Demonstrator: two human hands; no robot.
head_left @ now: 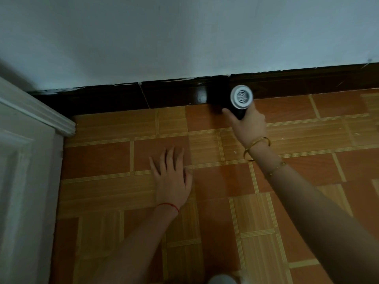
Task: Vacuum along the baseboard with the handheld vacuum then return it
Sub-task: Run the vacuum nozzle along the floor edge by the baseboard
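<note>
**Op:** Wrapping my right hand [249, 124] around the dark body of the handheld vacuum [239, 101]; fingers are curling round it, thumb lying along the near side. The pale round vented end is facing up toward the head camera, and the front end is pointing down into the joint where the baseboard [123, 97] is meeting the tiled floor [225, 181].

**Obs:** Nozzle touching the board?

**Op:** I cannot tell. Black nozzle is blending into the dark board and the glossy reflection there. Noting it as at the board, contact unconfirmed.

**Obs:** Other hand?

**Op:** My left hand [172, 175] is lying flat on the floor, fingers straight and spread, holding nothing, well apart from the vacuum. It is looking like a brace while I am leaning in.

**Obs:** Progress?

**Op:** Judging mid-pass. Board is stretching on both sides, toward the white door frame [37, 115] on the left and out of view on the right. Return step not yet done.

**Obs:** Risks?

**Op:** Logging three. Nozzle lifting off the joint, if my wrist is tilting, would be leaving dust in the corner. Pressing hard could be scuffing the board, whose top edge is already showing chipped paint. The bracing palm sliding on smooth tile would be pitching me forward and knocking the vacuum into the white wall [184, 37].
</note>
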